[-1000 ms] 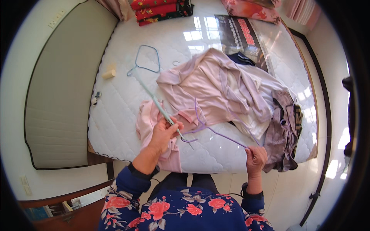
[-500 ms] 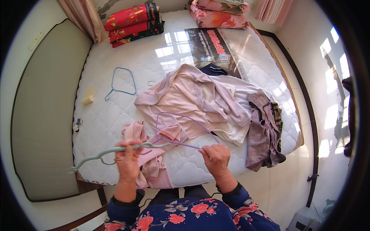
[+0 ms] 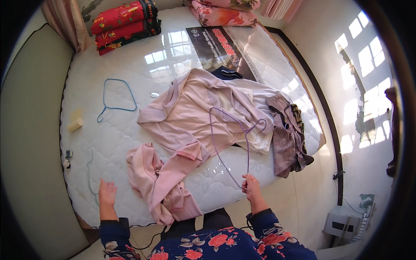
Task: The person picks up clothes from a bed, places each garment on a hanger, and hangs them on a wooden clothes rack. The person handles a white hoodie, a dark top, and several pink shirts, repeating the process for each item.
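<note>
My right hand (image 3: 251, 186) is closed on the lower edge of a purple clothes hanger (image 3: 248, 154), whose hook points up and to the right above the clothes. Its frame overlaps a pale pink long-sleeved top (image 3: 186, 106) spread on the mattress. At the near left, my left hand (image 3: 107, 193) is open with its fingers apart. Just left of it a pale green hanger (image 3: 89, 171) lies on the mattress, partly hidden by the hand. Between my hands a pink garment (image 3: 149, 173) lies bunched, touching the top's near sleeve.
The quilted mattress (image 3: 117, 143) also carries a blue hanger (image 3: 119, 108), a yellowish roll (image 3: 75, 125), a checked garment (image 3: 284, 147) and a dark garment (image 3: 225, 73). Folded red bedding (image 3: 125, 26) and pink floral bedding (image 3: 223, 15) sit at its far end.
My left hand has moved left and let go of the green hanger, which now lies on the mattress. The purple hanger has turned, its hook swinging from left to upper right.
</note>
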Demonstrator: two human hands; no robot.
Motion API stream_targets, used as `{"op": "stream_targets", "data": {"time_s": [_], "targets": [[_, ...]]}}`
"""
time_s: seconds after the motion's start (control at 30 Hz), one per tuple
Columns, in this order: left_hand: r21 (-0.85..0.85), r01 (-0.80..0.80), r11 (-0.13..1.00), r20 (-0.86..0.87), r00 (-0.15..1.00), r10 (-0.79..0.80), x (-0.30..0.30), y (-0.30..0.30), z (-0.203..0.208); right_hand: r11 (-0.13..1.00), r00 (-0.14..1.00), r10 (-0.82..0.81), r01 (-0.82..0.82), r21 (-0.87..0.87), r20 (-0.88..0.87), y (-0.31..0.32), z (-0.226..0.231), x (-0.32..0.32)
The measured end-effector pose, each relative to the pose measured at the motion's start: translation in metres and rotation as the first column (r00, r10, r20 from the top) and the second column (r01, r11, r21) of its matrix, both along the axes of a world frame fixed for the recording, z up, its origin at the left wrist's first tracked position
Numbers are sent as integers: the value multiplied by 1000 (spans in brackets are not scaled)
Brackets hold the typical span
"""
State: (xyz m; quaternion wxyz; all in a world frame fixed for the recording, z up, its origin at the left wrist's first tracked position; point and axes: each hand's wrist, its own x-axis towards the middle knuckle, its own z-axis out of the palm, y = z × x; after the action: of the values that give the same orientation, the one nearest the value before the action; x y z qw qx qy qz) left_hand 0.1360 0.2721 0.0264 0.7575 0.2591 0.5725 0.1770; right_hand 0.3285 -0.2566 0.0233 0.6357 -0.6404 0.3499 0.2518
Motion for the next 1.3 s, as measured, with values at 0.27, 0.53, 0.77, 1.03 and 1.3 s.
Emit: {"op": "stream_targets", "data": {"time_s": [0.27, 0.53, 0.77, 1.03, 1.3], "targets": [[159, 973, 165, -841, 221, -493, 50, -129, -87, 931, 942, 335, -328, -161, 13, 37, -30, 31], [-88, 991, 97, -911, -41, -410, 32, -159, -56, 975, 998, -48, 55, 215, -37, 75, -81, 149], [-97, 975, 202, -920, -10, -392, -1, -187, -55, 990, 886, -135, 98, 106, 443, 97, -66, 172], [311, 653, 691, 116, 695, -709, 80, -219, 92, 915, 712, 333, -401, -31, 618, 69, 35, 97], [410, 843, 348, 182, 298, -937, 113, -314, 130, 591, 824, 330, -561, 579, 461, 85, 81, 13]]}}
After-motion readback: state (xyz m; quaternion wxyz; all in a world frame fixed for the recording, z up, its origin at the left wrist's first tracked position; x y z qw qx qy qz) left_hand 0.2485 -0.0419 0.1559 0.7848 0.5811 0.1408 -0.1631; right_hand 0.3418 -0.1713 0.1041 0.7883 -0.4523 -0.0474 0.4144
